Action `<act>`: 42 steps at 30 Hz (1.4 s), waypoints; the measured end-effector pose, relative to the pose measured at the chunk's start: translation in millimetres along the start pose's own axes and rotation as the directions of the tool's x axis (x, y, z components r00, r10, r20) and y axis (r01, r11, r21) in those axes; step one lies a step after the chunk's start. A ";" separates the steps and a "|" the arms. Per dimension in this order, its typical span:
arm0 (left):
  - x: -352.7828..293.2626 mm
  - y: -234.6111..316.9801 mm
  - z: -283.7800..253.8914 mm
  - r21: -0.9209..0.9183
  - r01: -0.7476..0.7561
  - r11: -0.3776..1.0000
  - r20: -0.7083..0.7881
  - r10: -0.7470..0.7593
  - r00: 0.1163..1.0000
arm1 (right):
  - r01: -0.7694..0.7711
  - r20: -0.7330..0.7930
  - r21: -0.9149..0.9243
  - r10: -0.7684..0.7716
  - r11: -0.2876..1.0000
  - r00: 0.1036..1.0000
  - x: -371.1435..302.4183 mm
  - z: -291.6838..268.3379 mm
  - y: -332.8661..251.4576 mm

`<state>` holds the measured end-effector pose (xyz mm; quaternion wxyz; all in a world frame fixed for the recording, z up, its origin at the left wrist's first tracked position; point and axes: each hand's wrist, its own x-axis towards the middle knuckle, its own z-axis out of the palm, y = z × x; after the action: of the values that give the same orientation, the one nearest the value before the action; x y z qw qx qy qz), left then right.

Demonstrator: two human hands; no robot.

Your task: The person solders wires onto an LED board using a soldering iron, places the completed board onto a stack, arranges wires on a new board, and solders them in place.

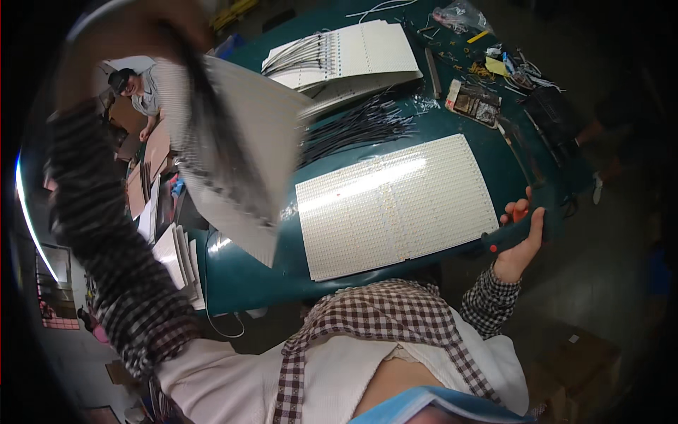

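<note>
A blurred white panel [272, 134] fills the upper left, in the grip of the raised left hand [145, 32], its fingers too blurred to read. The right hand [521, 249], right of centre, curls round a dark tool [540, 212]. Between them lies a board [424, 212]; above it, black cables [364, 134].

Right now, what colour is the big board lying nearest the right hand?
The board is white, shown best in the head view.
</note>
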<state>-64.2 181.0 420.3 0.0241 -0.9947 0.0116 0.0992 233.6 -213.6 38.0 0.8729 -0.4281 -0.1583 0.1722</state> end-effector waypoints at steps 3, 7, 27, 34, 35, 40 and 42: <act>85.0 51.2 50.2 -0.077 -0.283 0.956 -0.029 0.281 0.959 | -0.005 -0.030 0.026 0.005 1.000 1.000 -0.5 -14.1 -6.4; 156.4 76.9 99.0 -0.055 -0.261 0.964 -0.126 0.253 0.959 | 0.039 -0.090 0.007 -0.038 0.999 0.995 -3.1 -31.3 -21.2; -46.0 121.8 302.7 -0.500 0.249 0.829 -0.317 -0.443 0.839 | -0.519 0.274 -0.013 0.502 0.855 0.820 3.8 12.6 63.7; -54.9 115.9 357.5 -0.630 0.536 0.562 0.084 -0.637 0.766 | -0.499 0.285 -0.154 0.522 0.853 0.804 -3.1 17.5 64.5; -32.4 105.1 359.0 -0.710 0.416 0.569 -0.074 -0.647 0.758 | -0.496 0.278 -0.165 0.523 0.852 0.806 -3.6 19.9 63.9; 74.8 93.0 394.7 -0.805 0.171 0.568 -0.344 -0.681 0.646 | -0.505 0.192 -0.214 0.543 0.836 0.818 -10.5 30.5 57.2; 82.2 95.7 405.5 -0.833 0.139 0.536 -0.298 -0.645 0.703 | -0.487 0.168 -0.238 0.529 0.840 0.832 -14.3 32.3 50.5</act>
<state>-66.0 104.3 2.7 -0.3766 -0.8609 -0.2619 -0.2201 198.8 -168.4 14.6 0.7276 -0.5114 -0.1525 0.4311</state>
